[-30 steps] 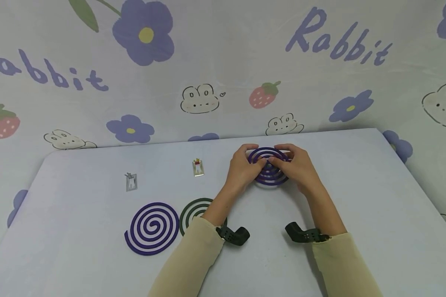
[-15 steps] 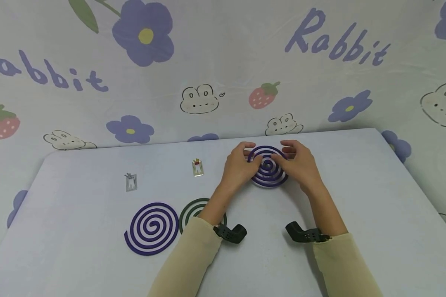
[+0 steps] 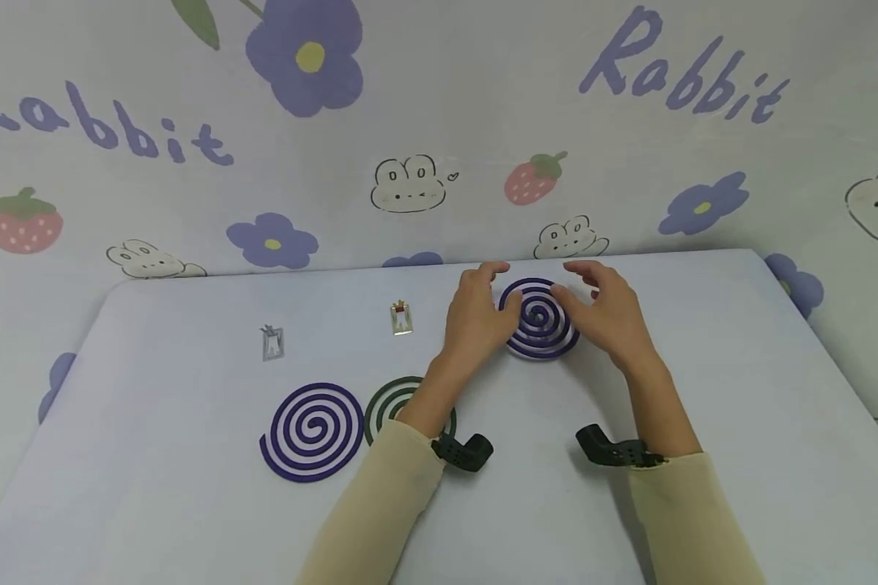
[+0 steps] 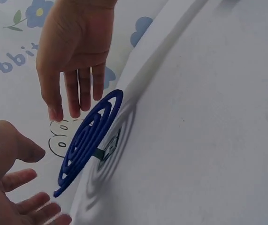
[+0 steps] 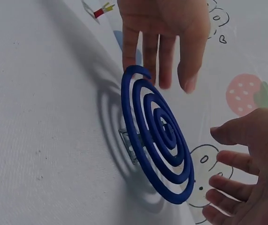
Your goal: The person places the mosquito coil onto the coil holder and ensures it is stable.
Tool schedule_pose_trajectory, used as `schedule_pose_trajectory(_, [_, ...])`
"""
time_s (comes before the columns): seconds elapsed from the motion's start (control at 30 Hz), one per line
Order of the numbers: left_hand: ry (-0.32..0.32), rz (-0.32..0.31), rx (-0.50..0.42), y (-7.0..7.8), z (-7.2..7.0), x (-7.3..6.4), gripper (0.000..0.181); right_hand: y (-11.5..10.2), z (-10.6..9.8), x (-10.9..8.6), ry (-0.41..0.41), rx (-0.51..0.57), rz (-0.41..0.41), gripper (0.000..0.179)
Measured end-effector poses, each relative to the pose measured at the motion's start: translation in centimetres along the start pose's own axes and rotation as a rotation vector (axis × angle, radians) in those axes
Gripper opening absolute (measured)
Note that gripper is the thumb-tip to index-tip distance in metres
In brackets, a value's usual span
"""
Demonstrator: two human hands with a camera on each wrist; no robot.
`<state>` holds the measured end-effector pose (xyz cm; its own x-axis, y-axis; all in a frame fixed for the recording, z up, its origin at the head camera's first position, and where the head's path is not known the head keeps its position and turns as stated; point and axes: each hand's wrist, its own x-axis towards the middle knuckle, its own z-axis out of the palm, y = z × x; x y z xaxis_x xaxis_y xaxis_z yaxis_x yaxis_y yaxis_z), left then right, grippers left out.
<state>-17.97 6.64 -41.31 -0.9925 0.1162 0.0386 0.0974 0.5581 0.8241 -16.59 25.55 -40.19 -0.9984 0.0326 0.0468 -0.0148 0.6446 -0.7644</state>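
Observation:
A purple-blue mosquito coil [image 3: 537, 315] sits raised above the white table on a small metal stand [image 5: 144, 139], whose upright shows under the coil's middle in both wrist views. My left hand [image 3: 477, 321] is on the coil's left side, fingers spread and loosely bent, holding nothing. On the other side my right hand [image 3: 613, 317] is likewise spread, with its thumb near the coil's upper right edge. Both wrist views show gaps between the hands and the coil [image 4: 112, 112]. The coil is tilted a little over its shadow.
Another purple mosquito coil [image 3: 357, 431] lies flat at the front left. A green coil [image 3: 369, 418] touches it, partly hidden by my left forearm. Two small metal stands lie farther back: a plain silver one [image 3: 266, 345] and one with a red and yellow tip [image 3: 400, 309].
Both hands have let go of the mosquito coil and moved apart, left and right. The coil stays up on its stand. The head view has shifted slightly.

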Motion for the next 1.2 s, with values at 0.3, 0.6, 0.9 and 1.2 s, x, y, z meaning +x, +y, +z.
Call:
schedule_pose_trajectory(0.3, [-0.147, 0.093, 0.067, -1.4, -3.6, -1.6, 0.053, -0.5, 0.6, 0.2, 0.034, -0.066, -0.195, 0.05])
schedule_pose_trajectory(0.6, [-0.348, 0.19, 0.165, -3.5, -8.7, -3.6, 0.056, -1.8, 1.8, -0.6, -0.057, -0.089, -0.31, 0.048])
schedule_pose_trajectory(0.9, [-0.375, 0.201, 0.204, -5.0, -12.1, -5.6, 0.053, -3.1, 1.9, -0.6, -0.109, -0.117, -0.381, 0.045])
schedule_pose_trajectory(1.2, [-0.404, 0.217, 0.303, -6.5, -14.0, -7.6, 0.059, -4.3, 2.8, -1.4, -0.167, -0.113, -0.394, 0.046])
